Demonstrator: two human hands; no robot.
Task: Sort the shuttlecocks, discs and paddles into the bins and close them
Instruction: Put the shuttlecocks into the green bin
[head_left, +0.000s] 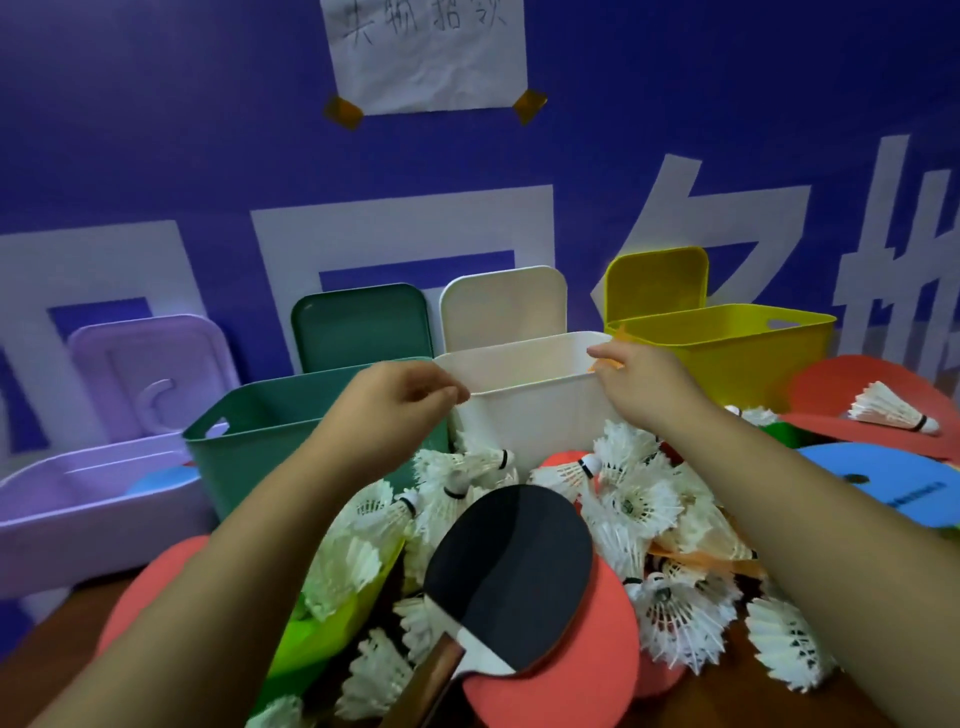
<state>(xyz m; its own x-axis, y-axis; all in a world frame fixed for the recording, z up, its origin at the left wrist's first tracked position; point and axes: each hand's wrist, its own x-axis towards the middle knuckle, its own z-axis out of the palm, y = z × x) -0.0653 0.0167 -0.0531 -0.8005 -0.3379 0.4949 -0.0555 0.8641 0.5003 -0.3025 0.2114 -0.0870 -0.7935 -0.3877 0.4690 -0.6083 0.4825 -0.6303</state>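
Note:
Four open bins stand in a row: lilac (78, 514), green (249, 447), white (530, 415) and yellow (727, 358). My left hand (395, 400) curls its fingers at the white bin's front-left rim corner. My right hand (639, 384) pinches the white bin's right rim, with a scrap of orange showing under the fingers. In front lies a heap of white shuttlecocks (634, 504). A black-faced paddle (514, 571) rests on a red disc (597, 654). A blue disc (883, 483) and another red disc (841, 395) lie at the right.
Behind the bins, lids lean on the blue wall: lilac (145, 374), green (361, 327), white (504, 306), yellow (657, 280). A lime-green disc (332, 623) sits under my left forearm. A blue disc (161, 478) shows inside the lilac bin. One shuttlecock (893, 415) lies on the right red disc.

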